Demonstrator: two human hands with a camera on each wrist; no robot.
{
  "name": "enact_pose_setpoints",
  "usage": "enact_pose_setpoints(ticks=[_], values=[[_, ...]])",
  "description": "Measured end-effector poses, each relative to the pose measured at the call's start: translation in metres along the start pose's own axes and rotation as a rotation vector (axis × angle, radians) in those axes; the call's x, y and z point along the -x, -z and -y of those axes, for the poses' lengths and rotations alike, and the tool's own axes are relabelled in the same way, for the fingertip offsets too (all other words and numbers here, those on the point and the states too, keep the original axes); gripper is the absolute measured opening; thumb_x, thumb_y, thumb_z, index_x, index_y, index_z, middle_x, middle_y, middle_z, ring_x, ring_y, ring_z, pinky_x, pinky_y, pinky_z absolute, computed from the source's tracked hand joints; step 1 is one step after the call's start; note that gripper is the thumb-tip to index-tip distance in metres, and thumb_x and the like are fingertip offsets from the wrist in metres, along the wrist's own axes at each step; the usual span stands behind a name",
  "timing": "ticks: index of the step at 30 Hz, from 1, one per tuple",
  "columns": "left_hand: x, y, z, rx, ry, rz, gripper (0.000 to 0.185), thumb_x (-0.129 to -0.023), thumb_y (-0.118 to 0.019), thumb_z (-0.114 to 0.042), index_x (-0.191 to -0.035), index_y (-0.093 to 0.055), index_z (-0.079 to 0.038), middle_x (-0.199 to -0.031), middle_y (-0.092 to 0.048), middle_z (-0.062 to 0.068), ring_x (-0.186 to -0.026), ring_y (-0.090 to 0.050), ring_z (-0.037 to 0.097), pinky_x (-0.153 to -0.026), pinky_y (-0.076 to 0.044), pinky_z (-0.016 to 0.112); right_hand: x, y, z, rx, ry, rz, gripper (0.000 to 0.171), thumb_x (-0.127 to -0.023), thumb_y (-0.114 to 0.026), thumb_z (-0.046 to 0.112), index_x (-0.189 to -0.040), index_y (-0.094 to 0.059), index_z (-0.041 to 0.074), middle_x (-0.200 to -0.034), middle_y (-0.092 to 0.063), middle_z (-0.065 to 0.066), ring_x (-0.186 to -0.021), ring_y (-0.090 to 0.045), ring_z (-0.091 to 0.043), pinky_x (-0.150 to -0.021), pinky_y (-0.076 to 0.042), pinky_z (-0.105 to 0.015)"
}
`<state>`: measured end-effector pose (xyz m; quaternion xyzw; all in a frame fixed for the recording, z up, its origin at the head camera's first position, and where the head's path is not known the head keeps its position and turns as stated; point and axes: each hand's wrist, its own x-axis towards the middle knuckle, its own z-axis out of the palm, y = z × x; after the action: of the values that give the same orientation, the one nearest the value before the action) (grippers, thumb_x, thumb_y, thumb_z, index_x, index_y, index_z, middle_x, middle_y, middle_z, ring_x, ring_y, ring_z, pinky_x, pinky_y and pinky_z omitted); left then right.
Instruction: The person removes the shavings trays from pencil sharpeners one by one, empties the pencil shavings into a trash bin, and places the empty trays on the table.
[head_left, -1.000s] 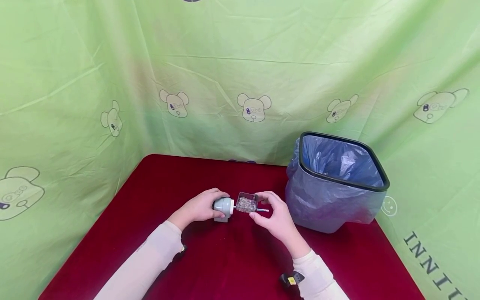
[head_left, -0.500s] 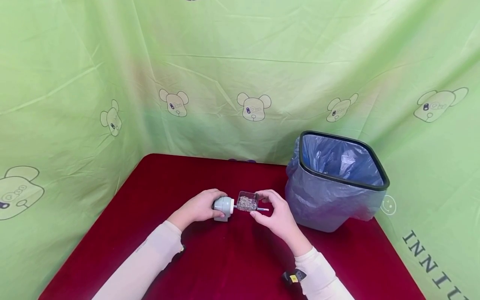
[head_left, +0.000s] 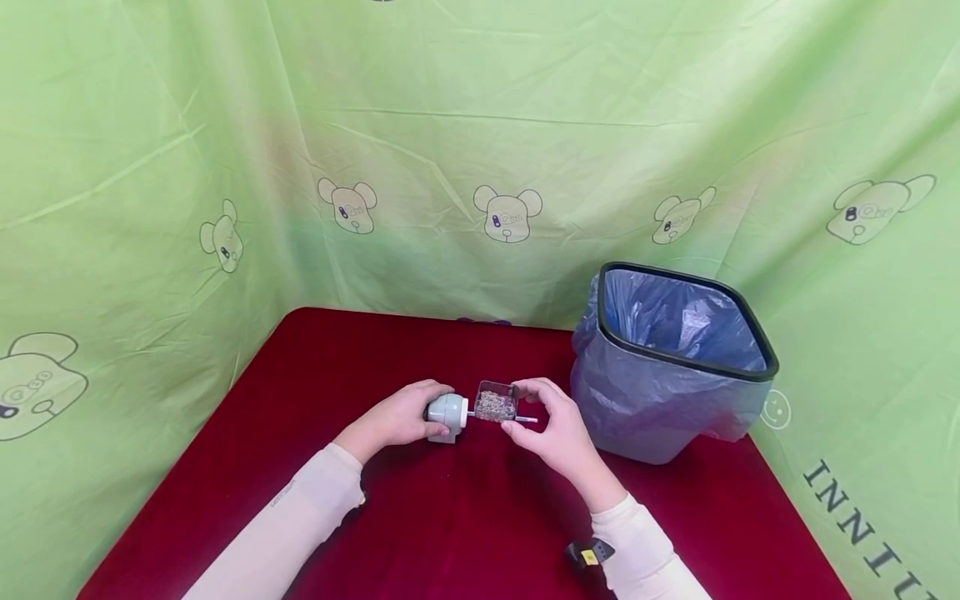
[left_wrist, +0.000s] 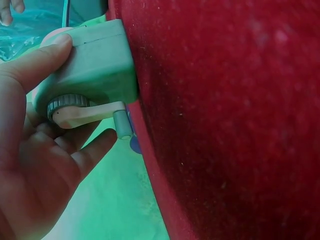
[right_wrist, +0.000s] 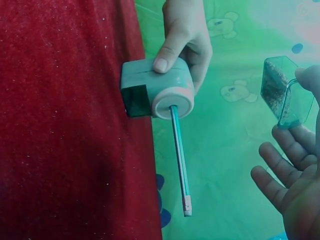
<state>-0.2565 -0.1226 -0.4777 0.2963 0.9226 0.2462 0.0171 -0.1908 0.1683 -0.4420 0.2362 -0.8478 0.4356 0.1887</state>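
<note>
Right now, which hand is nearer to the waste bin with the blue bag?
Right. The right hand holds the clear shavings tray just beside the waste bin. The left hand grips the pencil sharpener farther away, on the tray's other side.

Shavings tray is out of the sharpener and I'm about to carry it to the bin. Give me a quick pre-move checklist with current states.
1. Shavings tray fully clear of the sharpener: ok, a gap shows between them.
2. Right hand grips the tray: ok, pinched at the fingertips.
3. Left hand steadies the sharpener: ok, thumb on top, fingers behind.
4. Pencil clear of the tray's path: not ok, it sticks out of the sharpener toward the right hand.
5. Tray level, shavings contained: cannot tell.
6. Bin open and lined: ok, to the right of the hands on the table.
</note>
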Motion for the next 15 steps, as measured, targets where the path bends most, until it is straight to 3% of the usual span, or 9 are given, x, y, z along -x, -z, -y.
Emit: enact_pose_setpoints(ticks=[15], values=[[0.0004,0.0,0.0022,-0.037,-0.019,0.014,0.064,-0.087,-0.082,-0.032,-0.142,-0.056,-0.011,-0.129,-0.061,0.001,-0.108,-0.059,0.014,-0.099,-0.05,0.036,-0.0024,0.0071,0.0084,0.003,-0.045,0.021,0.051,-0.078,-0.089,0.022,-0.124,-0.067,0.02,-0.118,-0.068,0.005,-0.108,-0.061,-0.015,-0.096,-0.052,-0.039]])
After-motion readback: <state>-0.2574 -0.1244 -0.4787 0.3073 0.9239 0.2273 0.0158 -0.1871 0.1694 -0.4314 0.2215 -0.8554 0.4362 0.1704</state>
